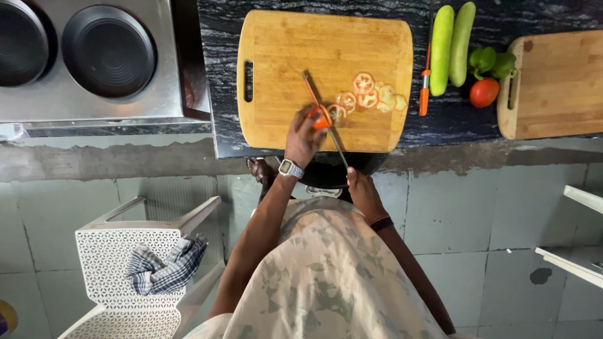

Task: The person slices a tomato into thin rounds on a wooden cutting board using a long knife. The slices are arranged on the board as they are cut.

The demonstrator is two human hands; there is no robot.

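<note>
Long knife (pixel 323 119) lying diagonally over the near half of the wooden cutting board (pixel 282 50), tip toward the far left, handle toward the near right, past the board's near edge. Right hand (pixel 363 191) with its grip clamped on the handle. Left hand (pixel 303 139) with its grip closed on a tomato piece (pixel 321 117), touching the blade. Tomato slices (pixel 370 97) just right of the blade. Further right on the dark surface (pixel 452 119): peeler (pixel 425 91), two cucumbers (pixel 451 45).
</note>
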